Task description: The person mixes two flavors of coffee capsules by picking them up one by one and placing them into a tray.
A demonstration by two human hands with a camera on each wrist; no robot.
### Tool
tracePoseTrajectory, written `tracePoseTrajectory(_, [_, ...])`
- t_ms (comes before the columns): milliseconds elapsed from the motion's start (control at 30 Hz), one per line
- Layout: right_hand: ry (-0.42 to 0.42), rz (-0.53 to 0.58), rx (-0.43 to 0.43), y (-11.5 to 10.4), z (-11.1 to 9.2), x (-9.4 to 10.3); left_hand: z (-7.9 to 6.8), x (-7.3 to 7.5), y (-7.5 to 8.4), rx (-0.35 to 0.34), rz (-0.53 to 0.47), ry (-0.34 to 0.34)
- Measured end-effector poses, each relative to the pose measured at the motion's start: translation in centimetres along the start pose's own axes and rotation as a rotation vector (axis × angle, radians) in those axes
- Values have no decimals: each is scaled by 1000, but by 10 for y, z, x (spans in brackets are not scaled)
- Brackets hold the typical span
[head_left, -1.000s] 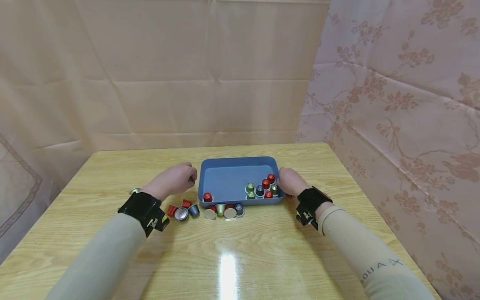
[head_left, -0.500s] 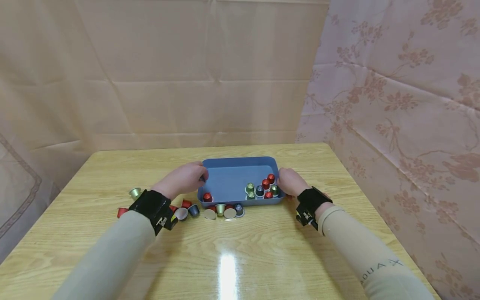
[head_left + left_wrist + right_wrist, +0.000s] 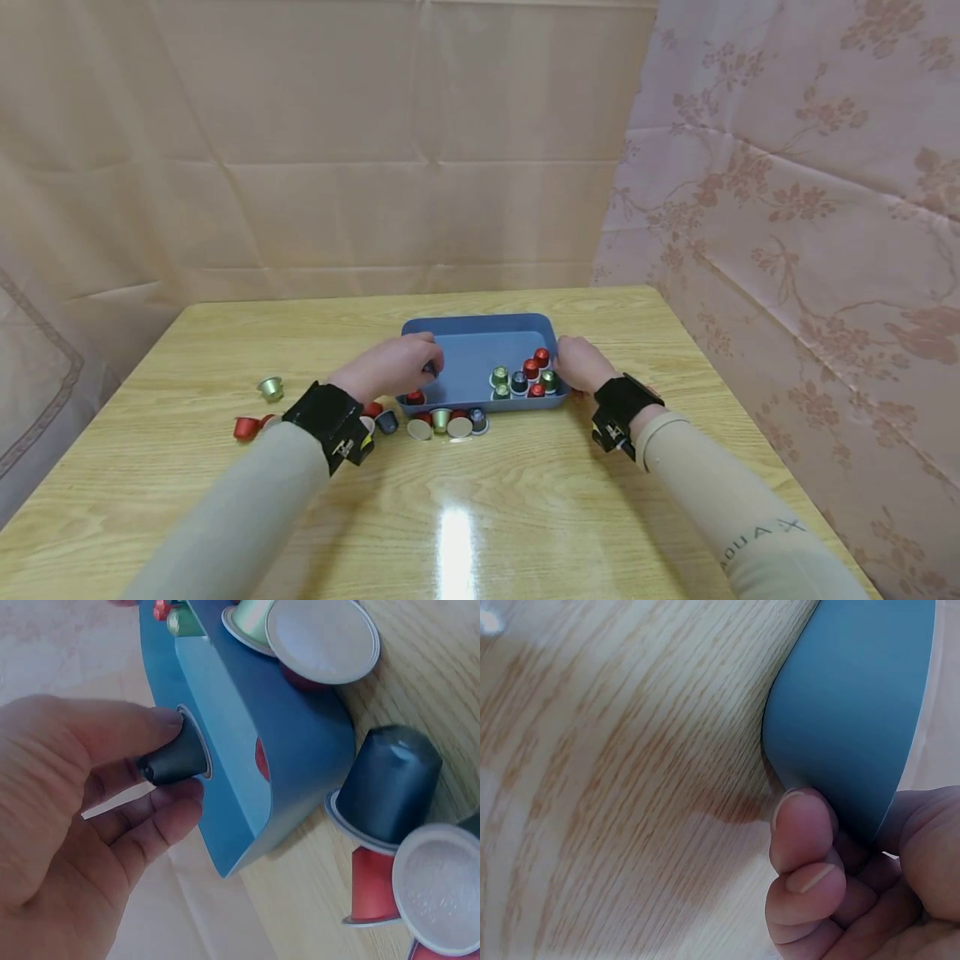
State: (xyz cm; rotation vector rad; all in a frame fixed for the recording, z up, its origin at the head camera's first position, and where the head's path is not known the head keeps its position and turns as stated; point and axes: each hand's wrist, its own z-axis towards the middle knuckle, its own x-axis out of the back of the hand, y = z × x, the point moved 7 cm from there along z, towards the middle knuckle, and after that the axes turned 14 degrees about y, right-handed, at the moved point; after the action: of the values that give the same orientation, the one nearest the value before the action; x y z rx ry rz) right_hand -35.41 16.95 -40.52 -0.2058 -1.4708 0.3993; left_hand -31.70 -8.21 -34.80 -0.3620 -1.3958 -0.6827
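Note:
My left hand [image 3: 396, 365] is over the left part of a blue tray [image 3: 472, 346]. Between thumb and fingers it pinches a dark coffee capsule [image 3: 180, 754], plainly seen in the left wrist view. At the tray's right end, my right hand [image 3: 583, 364] grips the rim; the right wrist view shows curled fingers [image 3: 802, 832] against the outer wall. Inside the tray, several red, green and dark capsules [image 3: 519, 382] stand towards the right. One red capsule [image 3: 415, 397], partly covered by my left hand, sits in the near left corner.
Along the tray's near side lie several capsules, among them a green one [image 3: 441, 420] and a dark one [image 3: 386, 422]. Farther left on the wooden table [image 3: 525, 508] are a light green capsule [image 3: 271, 388] and a red one [image 3: 245, 429]. Curtains hang behind and to the right.
My left hand has moved right with the dark capsule, from left of the tray to over its left part. Capsules formerly behind the left wrist now show. My right hand keeps its place.

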Motion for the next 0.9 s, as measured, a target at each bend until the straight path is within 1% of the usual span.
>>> tracePoseTrajectory(133, [6,4,11,-1,0,0,1,-5,6,-24,-25,-33])
tracePoseTrajectory(267, [6,6,9,-1,-2,1,1,-9,10,-57,-30,-44])
tracePoseTrajectory(467, [0,6,7,-2,-2,2,1,-13,12,-66,-32,-52])
tracePoseTrajectory(667, [1,6,6,-1,-2,1,-1,-15,12,-102,-14,-52])
tracePoseTrajectory(900, [-10,5,-7,-2,-2,2,0,-18,11,-120,-11,-50])
